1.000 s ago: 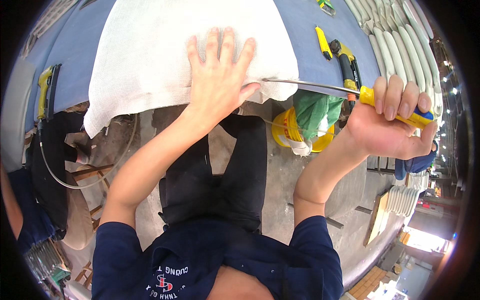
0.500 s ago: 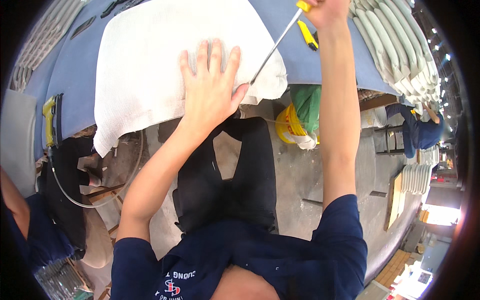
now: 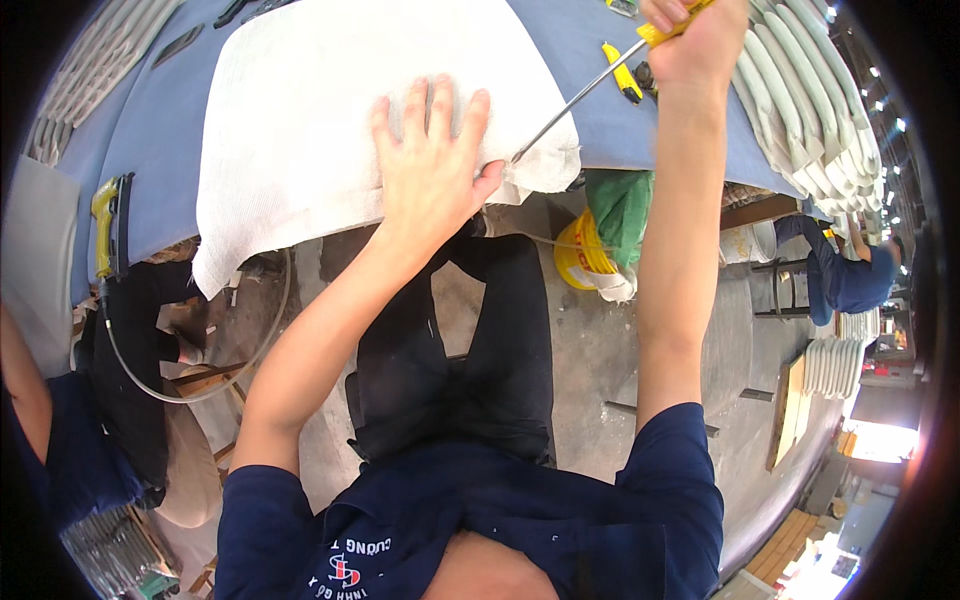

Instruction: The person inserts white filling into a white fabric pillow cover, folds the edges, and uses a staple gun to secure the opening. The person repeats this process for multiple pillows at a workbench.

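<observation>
A white, fabric-covered panel (image 3: pixel 300 120) lies on the blue table covering, its frayed cloth edge hanging over the near side. My left hand (image 3: pixel 432 165) rests flat on it, fingers spread, with the thumb at the near edge. In my right hand (image 3: pixel 695 45), raised at the upper right, is a screwdriver (image 3: pixel 585 92) with a yellow handle and long metal shaft. The shaft slants down to the left, and its tip meets the panel's edge close to my left thumb. What the tip does under the fabric cannot be made out.
A yellow-handled cutter (image 3: pixel 622 75) lies right of the panel. Stacked pale padded pieces (image 3: pixel 800 80) stand at the far right. At the left is a yellow air stapler (image 3: pixel 104 225) with its hose. A yellow bucket (image 3: pixel 582 255) sits below the table. Co-workers sit at left and right.
My right hand has moved right and slightly down, tilting the screwdriver flatter, its tip still near my left thumb. My left hand stays flat on the panel.
</observation>
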### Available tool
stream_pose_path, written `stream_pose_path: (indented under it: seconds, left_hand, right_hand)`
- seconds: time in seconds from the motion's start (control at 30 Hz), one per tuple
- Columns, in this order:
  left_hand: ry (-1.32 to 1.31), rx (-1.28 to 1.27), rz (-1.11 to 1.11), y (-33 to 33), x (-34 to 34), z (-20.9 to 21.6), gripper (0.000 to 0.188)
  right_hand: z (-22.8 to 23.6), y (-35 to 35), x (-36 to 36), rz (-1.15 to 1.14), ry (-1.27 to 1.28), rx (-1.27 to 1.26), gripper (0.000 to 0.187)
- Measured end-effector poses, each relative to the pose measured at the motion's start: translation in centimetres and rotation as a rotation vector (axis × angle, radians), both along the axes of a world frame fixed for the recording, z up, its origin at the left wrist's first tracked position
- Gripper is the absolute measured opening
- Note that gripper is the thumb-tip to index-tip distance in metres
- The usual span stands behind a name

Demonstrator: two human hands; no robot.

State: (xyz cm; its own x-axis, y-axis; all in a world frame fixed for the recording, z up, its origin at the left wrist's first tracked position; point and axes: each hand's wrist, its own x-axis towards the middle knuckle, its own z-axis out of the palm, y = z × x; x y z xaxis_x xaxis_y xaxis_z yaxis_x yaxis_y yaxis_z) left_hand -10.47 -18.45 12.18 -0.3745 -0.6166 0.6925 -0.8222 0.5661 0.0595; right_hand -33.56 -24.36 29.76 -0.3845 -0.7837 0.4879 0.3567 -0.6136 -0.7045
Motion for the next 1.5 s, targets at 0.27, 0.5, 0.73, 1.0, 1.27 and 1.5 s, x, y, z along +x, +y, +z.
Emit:
stream_pose_path:
  seconds: [0.27,0.5,0.73,1.0,1.27,1.5]
  left_hand:
    - [-0.020,0.021,0.006,0.2,0.3,-0.1,0.076]
    - [-0.007,0.014,0.008,-0.1,0.1,-0.1,0.076]
    - [-0.030,0.004,-0.006,-0.1,0.1,-0.1,0.077]
    - [-0.033,0.094,-0.103,0.0,0.8,0.8,0.088]
    - [-0.114,0.165,-0.257,1.1,2.6,2.0,0.097]
    - [-0.197,0.204,-0.176,2.0,2.4,2.8,0.101]
  right_hand:
    - [-0.6,0.9,0.5,-0.002,-0.009,-0.005,0.029]
    - [0.1,0.4,-0.1,-0.022,0.005,-0.019,0.028]
    - [-1.4,0.6,1.1,-0.025,0.033,-0.010,0.032]
    - [0.3,2.6,2.7,0.224,-0.037,0.019,0.042]
    - [-0.3,-1.6,-0.9,0.921,0.029,-0.034,0.048]
    - [-1.5,-8.1,-0.1,0.814,-0.115,0.229,0.048]
